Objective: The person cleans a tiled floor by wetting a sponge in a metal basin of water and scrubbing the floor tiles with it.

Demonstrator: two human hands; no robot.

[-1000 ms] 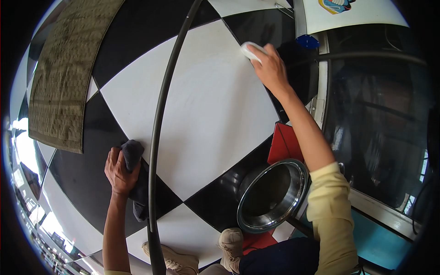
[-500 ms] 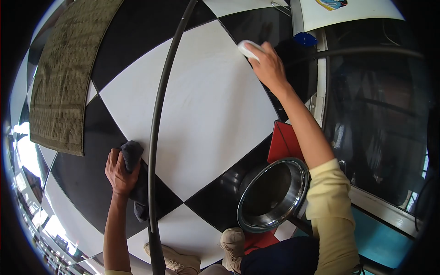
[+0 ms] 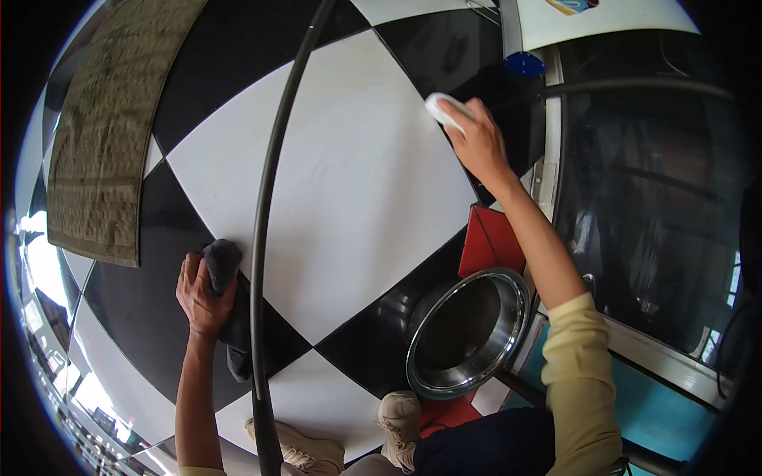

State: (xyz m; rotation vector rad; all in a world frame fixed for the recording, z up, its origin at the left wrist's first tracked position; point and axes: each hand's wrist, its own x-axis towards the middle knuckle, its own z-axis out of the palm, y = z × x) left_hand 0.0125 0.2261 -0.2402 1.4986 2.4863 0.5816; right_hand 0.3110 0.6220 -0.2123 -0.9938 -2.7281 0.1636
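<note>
Left hand: The left hand is curling its fingers around a dark grey cloth on a glossy black tile.
Right hand: The right hand is pinching a white object at the edge of the white tile; fingers are hiding its type.
Basin: A steel basin is standing near the right sleeve and a beige shoe.
Tip hazard: A low elbow or shifting shoe could be knocking the basin's rim.
Slip hazard: With weight bearing on it, the cloth could be sliding across the glossy surface.
</note>
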